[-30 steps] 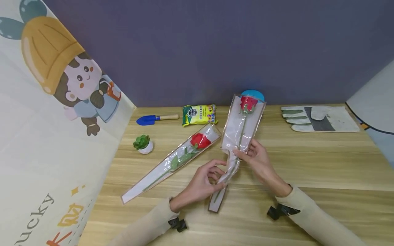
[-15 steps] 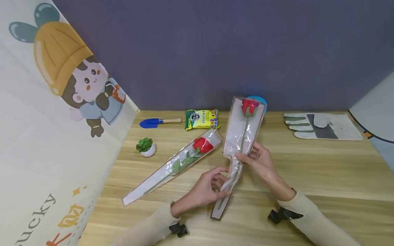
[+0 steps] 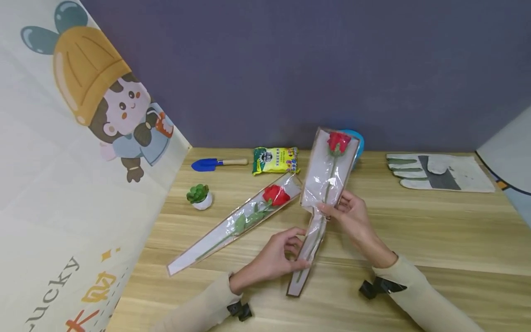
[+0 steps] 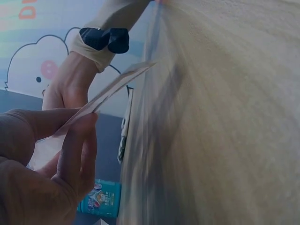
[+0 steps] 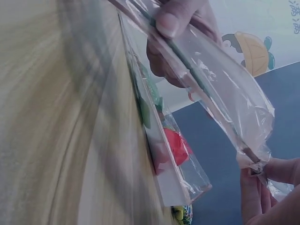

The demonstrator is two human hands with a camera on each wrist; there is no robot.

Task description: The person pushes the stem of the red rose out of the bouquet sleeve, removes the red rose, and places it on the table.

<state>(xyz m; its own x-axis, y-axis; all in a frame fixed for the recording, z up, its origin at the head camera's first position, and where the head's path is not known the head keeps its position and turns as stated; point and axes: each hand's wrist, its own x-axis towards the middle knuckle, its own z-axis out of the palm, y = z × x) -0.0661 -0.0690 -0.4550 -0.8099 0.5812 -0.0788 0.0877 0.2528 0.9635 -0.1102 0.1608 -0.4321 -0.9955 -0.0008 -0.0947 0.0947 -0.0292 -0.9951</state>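
Both hands hold a single red rose [image 3: 338, 143] in a clear, brown-edged flower sleeve [image 3: 316, 182], raised above the table with its bloom toward the back wall. My right hand [image 3: 351, 216] pinches the sleeve around mid-stem, where the film is gathered and creased, as the right wrist view shows. Lower down, my left hand [image 3: 279, 253] pinches the narrow end between thumb and fingers; in the left wrist view this flat tip [image 4: 110, 91] sticks out past the fingertips. To the left, a second sleeved rose [image 3: 275, 196] lies diagonally on the table.
Along the back stand or lie a blue trowel [image 3: 205, 164], a yellow-green packet [image 3: 275, 160] and a work glove [image 3: 444, 173]. A small potted succulent [image 3: 199, 197] sits at left. Behind the raised rose, a blue container [image 3: 359, 145] is mostly hidden.
The lower part of the held sleeve, bent and twisted before, is now straighter between the hands. Both hands keep their hold. The head view has shifted slightly.
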